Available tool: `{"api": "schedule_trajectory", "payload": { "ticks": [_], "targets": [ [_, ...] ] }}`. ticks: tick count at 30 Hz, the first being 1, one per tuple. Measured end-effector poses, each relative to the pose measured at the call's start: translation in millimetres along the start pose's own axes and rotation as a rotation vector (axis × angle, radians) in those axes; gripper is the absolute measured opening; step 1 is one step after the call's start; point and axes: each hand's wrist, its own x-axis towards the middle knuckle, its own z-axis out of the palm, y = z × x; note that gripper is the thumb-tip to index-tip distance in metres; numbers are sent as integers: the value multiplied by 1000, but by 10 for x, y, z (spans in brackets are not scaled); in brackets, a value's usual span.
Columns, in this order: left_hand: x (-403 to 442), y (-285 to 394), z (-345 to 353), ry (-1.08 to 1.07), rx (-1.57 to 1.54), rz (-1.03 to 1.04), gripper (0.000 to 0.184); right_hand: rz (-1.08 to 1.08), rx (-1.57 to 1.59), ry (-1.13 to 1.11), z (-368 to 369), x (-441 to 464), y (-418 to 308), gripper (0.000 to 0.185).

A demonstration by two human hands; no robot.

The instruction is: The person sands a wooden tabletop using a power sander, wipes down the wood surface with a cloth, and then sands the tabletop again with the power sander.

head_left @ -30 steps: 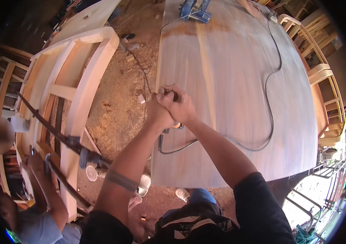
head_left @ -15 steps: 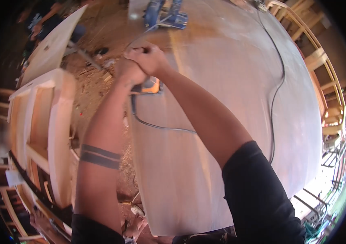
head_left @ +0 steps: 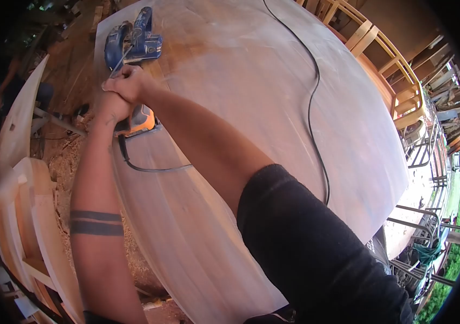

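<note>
An orange and dark power sander point(head_left: 142, 120) rests on the wide wooden panel point(head_left: 241, 97), near its left edge. My left hand point(head_left: 114, 103) is closed on the sander's top, its wrist hiding part of the tool. My right hand point(head_left: 130, 83) is closed too, pressed against the left hand at the far end of the sander; its fingertips are partly hidden. A black cord point(head_left: 154, 170) runs from the sander's near end and passes under my right forearm. Just beyond my hands stands a blue power tool point(head_left: 134, 40) on the panel.
Another stretch of black cable point(head_left: 311, 108) crosses the panel. Pale wooden frames point(head_left: 41, 216) stand at the lower left, near a thin curved board point(head_left: 22, 119). A wooden furniture frame point(head_left: 392, 59) is at the upper right. Metal frames point(head_left: 424, 216) stand at the right.
My two hands and the sander have moved left and away along the panel, closer to the blue tool. The camera view has turned, so the frames on the left have shifted down and outward.
</note>
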Motion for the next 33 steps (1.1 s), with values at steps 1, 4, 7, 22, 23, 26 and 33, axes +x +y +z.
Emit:
{"api": "schedule_trajectory", "payload": {
  "ticks": [1, 4, 7, 22, 23, 26, 33],
  "targets": [
    [-83, 59, 9, 38, -9, 30, 51, -22, 14, -21, -12, -68, 24, 60],
    [-459, 291, -30, 118, -17, 78, 46, -8, 16, -2, -43, -438, 31, 57],
    [-894, 500, -40, 24, 60, -68, 52, -41, -83, -44, -88, -917, -3, 66],
    [-3837, 1644, -245, -30, -91, -302, 37, 0, 27, -202, -110, -3976, -216, 46],
    [-4037, 1720, -228, -22, -100, -310, 38, 16, 11, -219, -145, -4221, -241, 47],
    [-4569, 1862, -28, 100, -9, -250, 47, 41, -47, -255, -313, -4804, -386, 50],
    [-5452, 2445, 7, -52, -261, -403, 50, -4, -102, -202, -625, -5955, -567, 54]
  ]
}}
